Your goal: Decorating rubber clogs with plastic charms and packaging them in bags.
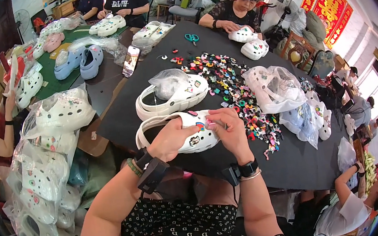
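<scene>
At the table's near edge: I hold a white foam clog with a heel strap (190, 134), flat on the black table (296, 161) so its top faces me.
Left hand (169, 140): wrapped over the clog's upper, fingers closed on it to steady it.
Right hand (230, 129): fingertips pinched together on a small pink charm (209, 122) at the clog's toe.
Charms: loose heap of small coloured shoe charms (237, 91) just beside my right hand, within reach.
Packages: clear plastic bag (168, 83) stuffed in a second white clog (173, 99) behind; bagged white clogs (52, 147) stacked left.
Signs: red banners with gold characters (328, 6) on the far right wall.
</scene>
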A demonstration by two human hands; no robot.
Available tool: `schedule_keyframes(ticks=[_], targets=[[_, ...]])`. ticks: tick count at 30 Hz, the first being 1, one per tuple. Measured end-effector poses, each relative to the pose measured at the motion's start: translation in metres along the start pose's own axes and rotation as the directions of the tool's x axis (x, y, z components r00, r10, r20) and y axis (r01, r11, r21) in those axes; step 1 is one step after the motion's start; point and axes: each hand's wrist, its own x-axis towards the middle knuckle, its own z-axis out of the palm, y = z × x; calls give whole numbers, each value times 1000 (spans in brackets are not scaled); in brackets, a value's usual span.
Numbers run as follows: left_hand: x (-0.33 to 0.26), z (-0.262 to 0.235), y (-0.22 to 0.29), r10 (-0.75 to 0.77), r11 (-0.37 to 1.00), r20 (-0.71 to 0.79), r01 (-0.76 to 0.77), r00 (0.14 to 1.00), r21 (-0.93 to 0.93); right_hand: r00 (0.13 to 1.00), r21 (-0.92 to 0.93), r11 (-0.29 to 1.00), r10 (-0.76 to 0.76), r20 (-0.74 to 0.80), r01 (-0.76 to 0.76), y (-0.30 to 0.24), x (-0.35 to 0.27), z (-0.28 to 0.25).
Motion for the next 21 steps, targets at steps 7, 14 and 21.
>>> schedule_keyframes(ticks=[7,14,21], targets=[[2,0,2,-13,1000,9,13,1000,13,995,20,1000,23,-92,-21,-4,-1,7],[1,2,2,-2,1000,12,2,1000,18,991,84,995,59,-118,-49,4,-2,11],[5,-2,0,11,993,38,-16,999,115,990,185,978,110,-84,-93,13,1,13]])
